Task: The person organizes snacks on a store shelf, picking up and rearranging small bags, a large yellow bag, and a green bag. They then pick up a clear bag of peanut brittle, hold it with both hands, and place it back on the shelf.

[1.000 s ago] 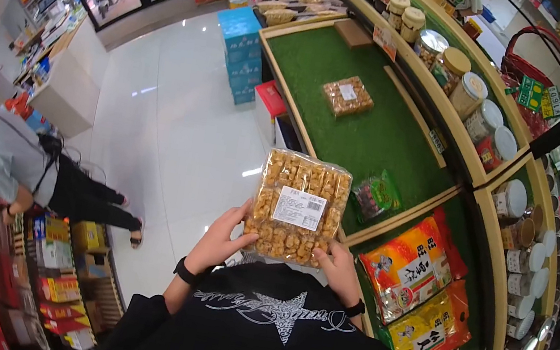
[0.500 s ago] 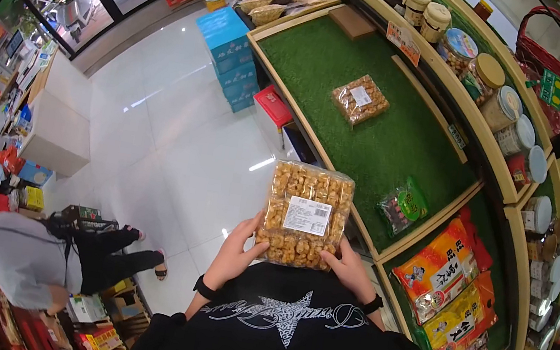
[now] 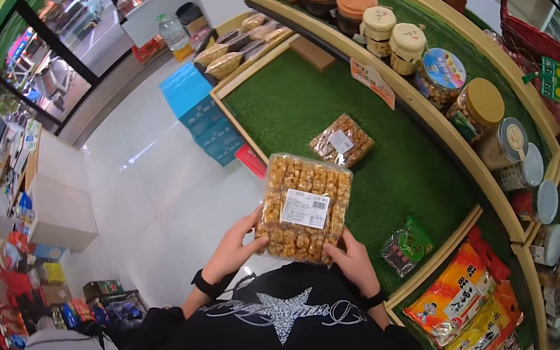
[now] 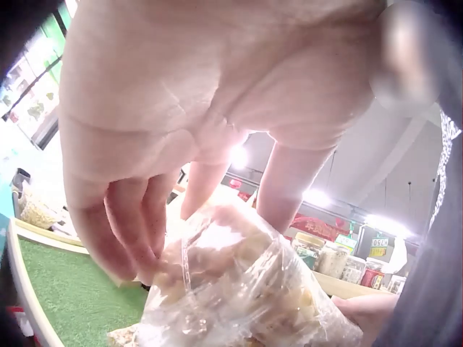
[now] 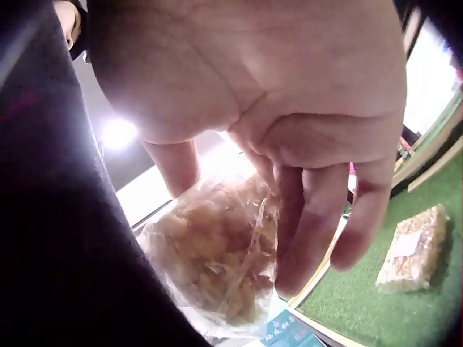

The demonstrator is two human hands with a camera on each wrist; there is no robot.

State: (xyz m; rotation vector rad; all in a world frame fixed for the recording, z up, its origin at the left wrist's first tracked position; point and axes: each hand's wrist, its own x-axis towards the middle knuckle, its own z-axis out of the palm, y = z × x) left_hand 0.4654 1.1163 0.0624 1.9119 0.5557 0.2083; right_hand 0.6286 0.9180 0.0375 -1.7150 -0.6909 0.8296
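Observation:
Both hands hold a clear plastic pack of golden-brown puffed snack pieces (image 3: pixel 298 244) in front of the chest, its white printed label facing up. My left hand (image 3: pixel 232 252) grips the lower left edge, thumb on top and fingers underneath. On the lower right edge my right hand (image 3: pixel 356 264) grips the same way. In the left wrist view the wrapped side of the pack (image 4: pixel 239 289) shows between thumb and fingers, and the right wrist view shows its other side (image 5: pixel 217 246). A similar snack pack (image 3: pixel 349 131) lies on the green-lined shelf beyond.
The wood-edged green shelf (image 3: pixel 271 93) curves along the right. On it lie a small green bag (image 3: pixel 407 248) and large orange and yellow bags (image 3: pixel 452 290). Lidded jars (image 3: pixel 477 107) line the ledge above. Blue boxes (image 3: pixel 198 114) stand on the floor; a person's grey clothing (image 3: pixel 66 345) shows lower left.
The view has turned and come nearer the shelf, so the other pack now sits just beyond the held one. Both hands keep their grip. The other person has shifted towards the bottom edge.

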